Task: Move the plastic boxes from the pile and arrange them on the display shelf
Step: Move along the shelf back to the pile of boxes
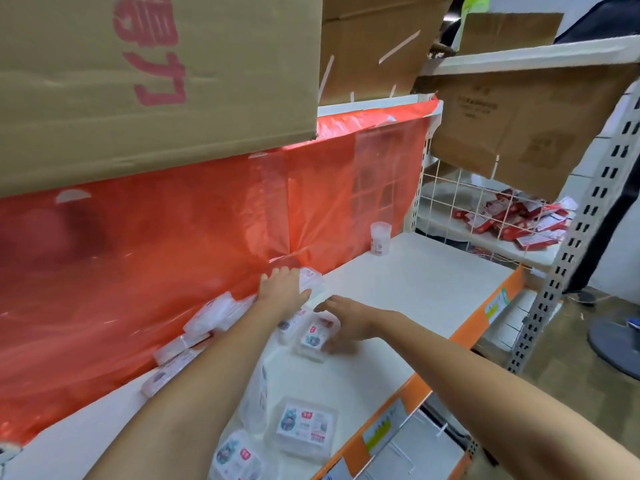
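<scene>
Big cardboard carton (156, 81) overhangs top left, w/ red plastic sheet (173, 244) hung below it as backing for the display shelf (433, 282). Shelf is white w/ orange front edge; its right half is mostly bare apart from a small clear cup (380, 237) at the back. Wire divider (460, 202) closes the right end, red packets (519, 220) piled beyond it.

Pile of plastic boxes in a clear bag (277, 434) sits at the near shelf edge, below and between both forearms. A row of boxes (201, 327) already leans on the red sheet at left, running diagonally along the back of the shelf.

Key relation: the row's free end is at the left hand (282, 289), so next slots lie rightward along the sheet, away from the pile. Left hand is nearer the backing; right hand (349, 323) is nearer the shelf's open middle.

Left hand: fingers curled on an upright box (311, 282), pressing it up against the sheet, so grasping. Long axis of that box looks roughly vertical, though it's blurred.

Right hand: fingers spread & bent over a flat-lying labelled box (313, 337), thumb under its near edge. Looks like it's gripping it, prob. abt to stand it beside the left one.
</scene>
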Motion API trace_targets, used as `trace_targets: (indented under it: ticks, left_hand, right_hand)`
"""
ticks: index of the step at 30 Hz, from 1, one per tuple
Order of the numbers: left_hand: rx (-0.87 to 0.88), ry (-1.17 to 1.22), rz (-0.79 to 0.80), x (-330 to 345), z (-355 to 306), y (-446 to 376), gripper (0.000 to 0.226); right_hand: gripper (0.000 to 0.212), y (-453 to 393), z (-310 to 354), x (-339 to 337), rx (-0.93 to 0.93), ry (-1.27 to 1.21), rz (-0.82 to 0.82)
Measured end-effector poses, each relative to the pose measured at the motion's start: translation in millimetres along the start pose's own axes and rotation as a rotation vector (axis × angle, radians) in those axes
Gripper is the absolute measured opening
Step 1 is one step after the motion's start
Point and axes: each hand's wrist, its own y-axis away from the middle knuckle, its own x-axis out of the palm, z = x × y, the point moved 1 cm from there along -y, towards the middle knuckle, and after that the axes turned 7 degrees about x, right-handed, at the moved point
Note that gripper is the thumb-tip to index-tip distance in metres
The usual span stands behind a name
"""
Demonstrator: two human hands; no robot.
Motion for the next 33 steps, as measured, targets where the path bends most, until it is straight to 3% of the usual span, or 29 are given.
trace_targets:
  ticks: [10, 20, 27, 33]
  left_hand:
    - [-0.18, 0.044, -0.003, 18, -3, -19, 0.062]
    - [-0.358, 0.061, 0.024, 22, -19, -20, 0.056]
    - [-0.368, 0.139, -0.083, 10, -34, -8, 0.075]
    - [-0.378, 0.421, -0.319, -9, -64, 26, 0.072]
  right_hand:
    - [0.065, -19, -19, -4, -0.294, -0.017, 0.077]
    - [0.071, -33, -49, -17, -0.644, 0.095, 0.154]
    - [0.071, -34, -76, -23, -0.688, 0.107, 0.15]
    - [0.069, -35, -111, -58, -0.562, -0.227, 0.104]
